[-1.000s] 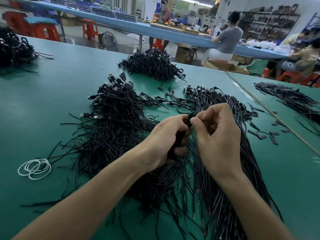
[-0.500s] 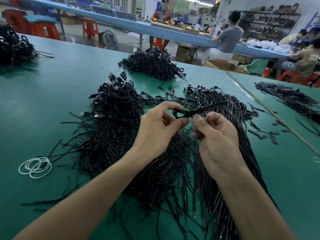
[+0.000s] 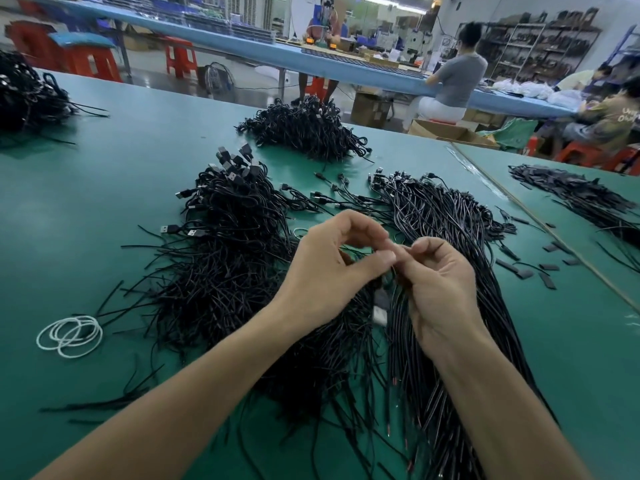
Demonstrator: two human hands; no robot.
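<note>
Left hand (image 3: 332,271) and right hand (image 3: 441,289), fingertips meeting, pinch a cable (image 3: 381,301) well inside the table (image 3: 104,202) edge.

The flat green table (image 3: 104,202) carries a sprawling heap of thin black USB cables (image 3: 225,271) right under my grip, white elastic loops (image 3: 69,336) well to its left, small flat black strips (image 3: 519,270) to its right.

There was only one view, from a wide-angle camera worn on the person's head. It faced forward and down over the green counter (image 3: 104,188), very near to the left hand (image 3: 332,268) and the right hand (image 3: 440,289). Both forearms entered from the bottom edge. The far shelves (image 3: 540,39) showed small at the top.
</note>
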